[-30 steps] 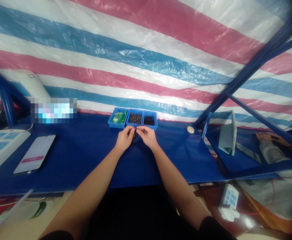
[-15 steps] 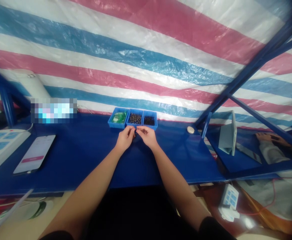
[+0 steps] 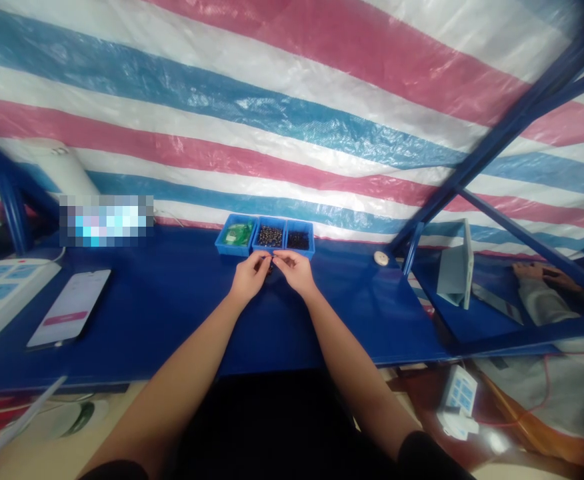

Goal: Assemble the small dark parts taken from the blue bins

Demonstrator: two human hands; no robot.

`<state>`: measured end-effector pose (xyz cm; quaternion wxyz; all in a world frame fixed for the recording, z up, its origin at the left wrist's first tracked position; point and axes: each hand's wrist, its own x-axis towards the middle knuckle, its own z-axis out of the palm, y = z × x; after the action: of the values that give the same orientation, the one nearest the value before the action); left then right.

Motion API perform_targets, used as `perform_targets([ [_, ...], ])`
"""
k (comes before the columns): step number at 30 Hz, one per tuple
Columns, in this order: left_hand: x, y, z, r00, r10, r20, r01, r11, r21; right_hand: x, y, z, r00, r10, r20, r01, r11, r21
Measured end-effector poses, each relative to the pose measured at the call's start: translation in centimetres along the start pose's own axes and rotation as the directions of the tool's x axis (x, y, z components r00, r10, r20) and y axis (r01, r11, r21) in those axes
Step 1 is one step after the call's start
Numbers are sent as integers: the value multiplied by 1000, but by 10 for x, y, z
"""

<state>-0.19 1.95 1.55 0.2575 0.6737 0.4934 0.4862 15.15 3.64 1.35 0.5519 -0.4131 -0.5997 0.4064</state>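
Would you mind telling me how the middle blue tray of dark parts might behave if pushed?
The middle tray probably slides easily: the table looks smooth and glossy. It apparently touches the left tray and right tray, so sideways pushes likely shift them too. Its loose parts may spill if tipped.

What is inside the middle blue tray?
The middle tray holds small dark pieces, too small to identify. They cover its floor; the left hand and right hand, pinched together in front, hide part of its front wall.
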Motion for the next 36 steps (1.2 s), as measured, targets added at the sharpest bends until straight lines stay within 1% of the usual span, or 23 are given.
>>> perform_targets([
  [6,0,0,0,1000,10,-4,-10,1000,-11,0,0,0,1000,7,-9,-7,1000,-5],
  [14,0,0,0,999,25,-26,-25,999,25,0,0,0,1000,18,-10,-18,1000,2],
  [19,0,0,0,1000,11,-15,-10,1000,19,0,0,1,1000,10,-2,-10,999,36],
  [23,0,2,0,999,27,-24,-26,1000,14,-1,-1,1,1000,8,-6,-8,999,33],
  [27,0,3,-1,999,35,-2,-35,999,12,-1,-3,1,1000,13,1,-13,999,30],
  [30,-1,2,-1,1000,22,5,-22,1000,1,-1,-3,1,1000,28,0,-28,999,24],
  [36,0,-3,2,1000,7,-24,-7,1000,-21,0,-3,1,1000,20,10,-20,999,49],
])
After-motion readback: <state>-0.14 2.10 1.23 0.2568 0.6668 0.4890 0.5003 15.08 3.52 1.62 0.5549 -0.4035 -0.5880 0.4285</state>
